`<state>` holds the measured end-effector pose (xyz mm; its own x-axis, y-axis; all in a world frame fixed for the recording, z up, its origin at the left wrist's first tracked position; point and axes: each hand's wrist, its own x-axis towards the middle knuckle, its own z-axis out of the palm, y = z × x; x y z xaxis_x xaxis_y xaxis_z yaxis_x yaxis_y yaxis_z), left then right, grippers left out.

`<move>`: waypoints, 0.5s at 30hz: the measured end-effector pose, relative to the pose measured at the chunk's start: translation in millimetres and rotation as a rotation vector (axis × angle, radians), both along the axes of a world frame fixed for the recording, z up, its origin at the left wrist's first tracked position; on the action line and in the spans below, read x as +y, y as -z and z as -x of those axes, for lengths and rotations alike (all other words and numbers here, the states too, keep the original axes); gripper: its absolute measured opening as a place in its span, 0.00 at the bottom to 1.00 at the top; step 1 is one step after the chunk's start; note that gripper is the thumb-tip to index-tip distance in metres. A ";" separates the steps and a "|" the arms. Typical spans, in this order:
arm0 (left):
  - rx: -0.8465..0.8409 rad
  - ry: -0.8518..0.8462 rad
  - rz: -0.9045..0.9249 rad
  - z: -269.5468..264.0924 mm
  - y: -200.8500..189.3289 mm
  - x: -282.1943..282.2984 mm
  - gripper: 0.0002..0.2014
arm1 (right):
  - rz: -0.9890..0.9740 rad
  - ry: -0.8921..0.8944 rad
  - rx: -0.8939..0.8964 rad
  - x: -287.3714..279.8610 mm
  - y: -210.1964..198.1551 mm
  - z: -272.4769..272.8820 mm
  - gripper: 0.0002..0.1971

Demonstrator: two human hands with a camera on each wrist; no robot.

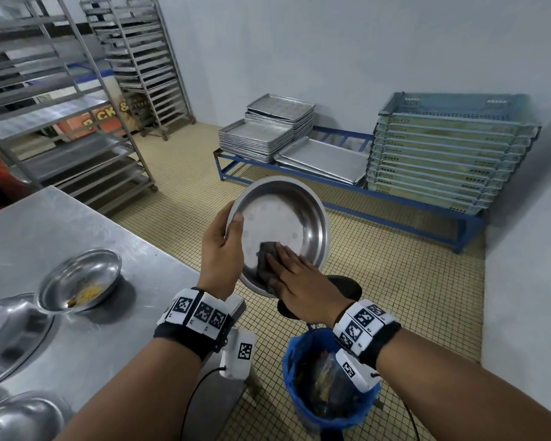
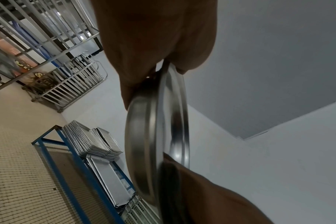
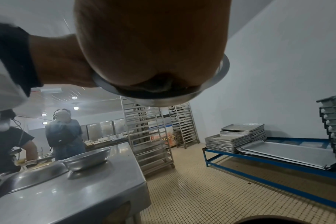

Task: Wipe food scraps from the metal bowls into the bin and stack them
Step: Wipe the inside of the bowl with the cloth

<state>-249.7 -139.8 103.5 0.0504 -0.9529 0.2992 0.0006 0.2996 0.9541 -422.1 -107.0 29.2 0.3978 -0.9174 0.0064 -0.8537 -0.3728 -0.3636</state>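
Tilting round shiny metal bowl (image 1: 283, 224) by left hand (image 1: 218, 249) gripping rim; flat-fingered right hand (image 1: 299, 275) presses dark cloth (image 1: 266, 259) inside so scraps drop into blue-lined bin (image 1: 328, 405) below.

Arms: bare to the wrist, no sleeves visible.
Left hand (image 1: 220, 249): no glove.
Right hand (image 1: 301, 279): no glove.
Wristbands: black fabric strap (image 1: 185, 337) on each wrist.
Marker blocks (image 1: 201, 311): white, box-shaped, printed with black square codes.
Camera housings (image 1: 237, 353): white, one under each wrist.
Cable (image 1: 193, 397): thin, black, leaving the left housing.
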 end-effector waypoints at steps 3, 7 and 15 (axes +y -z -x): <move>0.004 -0.007 0.007 2.2 -6.1 0.4 0.15 | -0.003 -0.038 -0.052 3.4 -2.6 -7.2 0.30; 0.005 0.024 0.014 3.0 -3.3 -0.6 0.14 | 0.033 0.126 -0.016 -4.3 -4.3 -6.9 0.37; 0.099 0.116 -0.088 11.8 -2.0 7.1 0.14 | 0.224 0.323 -0.063 -37.4 -36.1 -11.3 0.41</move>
